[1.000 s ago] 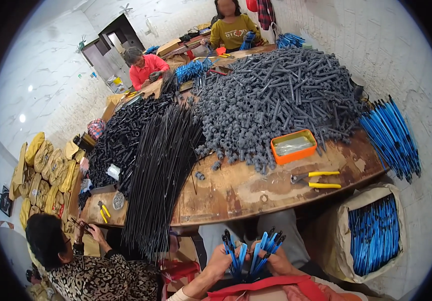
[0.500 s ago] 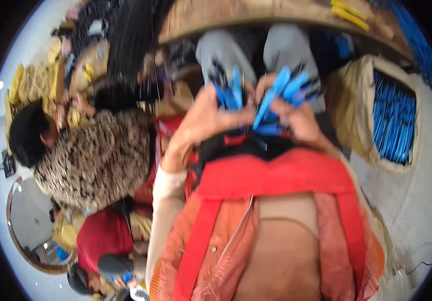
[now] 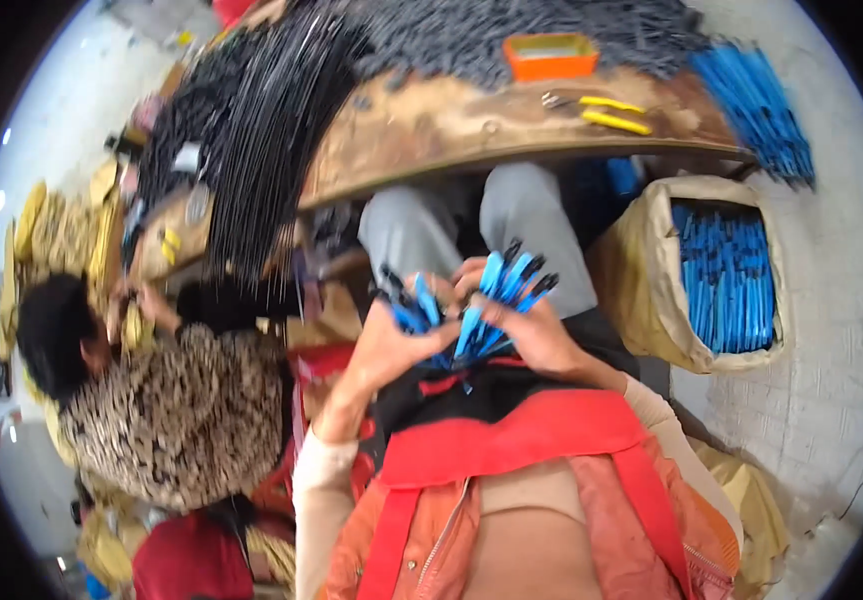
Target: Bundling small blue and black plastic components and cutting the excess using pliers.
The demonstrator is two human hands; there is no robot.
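Observation:
Close above my lap, my left hand is closed around a bunch of narrow blue strips with black ends. My right hand grips a second, fanned-out bunch of blue strips, its black tips pointing up and away from me. Side by side, the two bunches nearly meet, and their lower ends cross between my palms. My fingers partly cover the strips, so what fastens them, if anything, is hidden.
A wooden table ahead holds dark pieces, long black rods, an orange tray, yellow-handled pliers and blue strips. A sack of blue strips stands right. People sit left.
The view has shifted, showing more of the table at the top. Both hands have come closer together, still holding the blue strips.

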